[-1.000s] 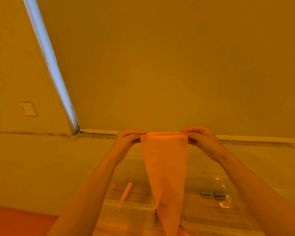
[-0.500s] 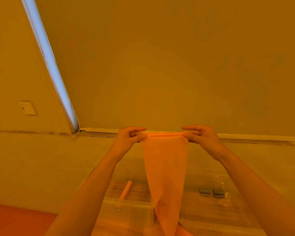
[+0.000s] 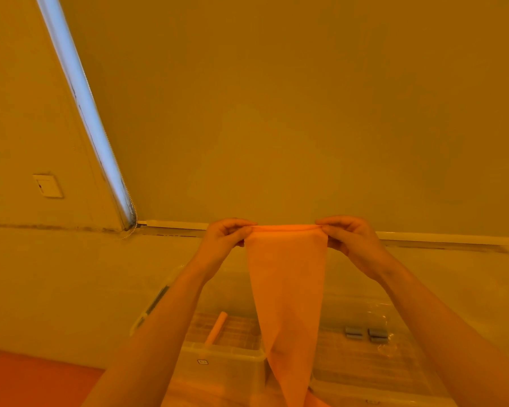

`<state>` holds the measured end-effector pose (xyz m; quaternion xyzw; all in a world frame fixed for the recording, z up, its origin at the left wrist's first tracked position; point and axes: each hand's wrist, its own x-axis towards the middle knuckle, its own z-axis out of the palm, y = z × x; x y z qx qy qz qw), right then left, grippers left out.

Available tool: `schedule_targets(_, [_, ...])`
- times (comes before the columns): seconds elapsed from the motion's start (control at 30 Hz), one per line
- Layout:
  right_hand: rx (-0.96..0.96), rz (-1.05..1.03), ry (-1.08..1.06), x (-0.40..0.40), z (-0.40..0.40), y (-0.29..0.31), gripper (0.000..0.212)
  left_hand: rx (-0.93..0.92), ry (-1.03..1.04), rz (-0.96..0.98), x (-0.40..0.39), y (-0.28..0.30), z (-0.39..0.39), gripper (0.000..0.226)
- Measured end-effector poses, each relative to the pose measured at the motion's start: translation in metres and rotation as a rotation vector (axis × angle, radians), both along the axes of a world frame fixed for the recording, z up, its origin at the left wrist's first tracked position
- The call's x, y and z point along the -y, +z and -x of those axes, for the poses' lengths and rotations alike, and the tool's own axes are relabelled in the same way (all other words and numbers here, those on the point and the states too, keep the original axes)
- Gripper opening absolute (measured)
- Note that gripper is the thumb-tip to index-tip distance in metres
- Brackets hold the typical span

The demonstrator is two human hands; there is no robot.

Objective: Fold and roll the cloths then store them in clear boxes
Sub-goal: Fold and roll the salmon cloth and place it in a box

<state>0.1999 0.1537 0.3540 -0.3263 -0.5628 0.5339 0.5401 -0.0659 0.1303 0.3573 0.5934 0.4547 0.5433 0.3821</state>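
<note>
Here the left hand (image 3: 222,239) and right hand (image 3: 350,237) pinch the orange cloth (image 3: 288,289) above the clear boxes (image 3: 227,365); the small label (image 3: 202,361) is unreadable.

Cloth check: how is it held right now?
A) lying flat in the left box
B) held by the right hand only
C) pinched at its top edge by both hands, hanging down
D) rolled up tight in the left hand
C: the left hand and right hand each pinch a top corner of the cloth, which hangs down in front of the boxes.
</note>
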Motion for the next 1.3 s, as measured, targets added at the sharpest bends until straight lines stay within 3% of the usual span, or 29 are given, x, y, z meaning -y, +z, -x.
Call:
schedule_targets(0.1, [-0.02, 0.014, 0.017, -0.002, -0.003, 0.002, 0.034, 0.073, -0.029, 0.037, -0.001, 0.002, 0.0, 0.018])
schedule_targets(0.17, [0.003, 0.0, 0.008, -0.003, -0.002, 0.002, 0.023, 0.075, -0.037, 0.041, -0.001, 0.002, 0.0, 0.017])
schedule_targets(0.27, [0.08, -0.036, -0.048, -0.005, 0.0, 0.0, 0.012, 0.012, 0.004, 0.027, -0.002, 0.003, -0.001, 0.016])
schedule_targets(0.43, [0.157, -0.073, -0.081, -0.008, -0.004, -0.004, 0.03, -0.106, 0.042, 0.002, -0.004, 0.002, -0.001, 0.023])
schedule_targets(0.57, [0.192, -0.1, -0.105, -0.007, -0.004, 0.0, 0.015, -0.189, 0.052, -0.031, -0.006, 0.009, -0.007, 0.01])
schedule_targets(0.7, [0.192, -0.08, -0.094, -0.004, -0.006, 0.007, 0.015, -0.273, 0.038, -0.053, -0.007, 0.018, -0.015, 0.006])
schedule_targets(0.9, [0.089, -0.065, -0.121, -0.003, -0.013, 0.013, 0.018, -0.044, -0.041, -0.052, -0.004, 0.022, -0.025, 0.017])
schedule_targets(1.07, [0.043, -0.039, -0.129, -0.002, -0.018, 0.02, 0.025, 0.064, -0.067, -0.04, -0.008, 0.027, -0.031, 0.042])
schedule_targets(1.2, [0.064, -0.073, -0.129, 0.003, -0.022, 0.023, 0.014, -0.009, -0.024, -0.068, -0.004, 0.031, -0.035, 0.021])
schedule_targets(1.3, [0.104, -0.11, -0.167, 0.007, -0.025, 0.024, 0.014, -0.059, -0.016, -0.078, 0.0, 0.034, -0.039, 0.02])
